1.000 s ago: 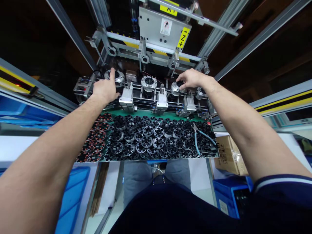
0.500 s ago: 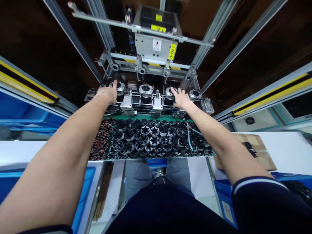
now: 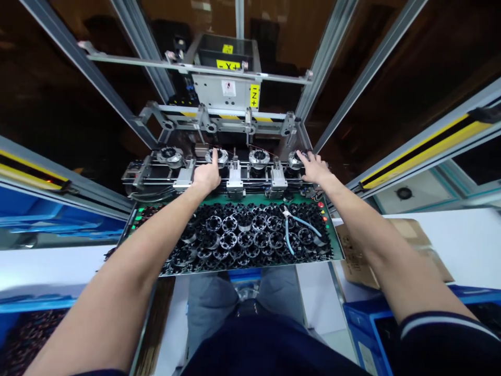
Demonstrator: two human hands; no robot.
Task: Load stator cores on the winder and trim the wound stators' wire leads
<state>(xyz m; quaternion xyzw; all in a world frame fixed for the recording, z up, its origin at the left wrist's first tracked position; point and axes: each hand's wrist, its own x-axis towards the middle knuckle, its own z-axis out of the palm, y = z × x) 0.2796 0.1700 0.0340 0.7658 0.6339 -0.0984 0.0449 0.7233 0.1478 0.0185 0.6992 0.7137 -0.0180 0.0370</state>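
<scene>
My left hand presses one outstretched finger on the top of the second round holder from the left. Its other fingers are folded or hidden, and nothing shows in its grasp. Spread fingers mark my right hand, which touches the rightmost round holder with one fingertip. Between the hands stands another holder with a black slotted ring on it. At the far left, a further holder also carries a dark ring. Many black and silver stator rings cover the green tray in front of the machine.
Pliers with blue handles lie open on the rings. Metal blocks stand between the holders. A silver rail crosses above, before aluminium posts. Red lights glow at the tray's right edge. A cardboard box lies at right.
My left hand has gone from the leftmost holder to the second one. My right hand has shifted from the third holder to the rightmost. The view has also swung somewhat.
</scene>
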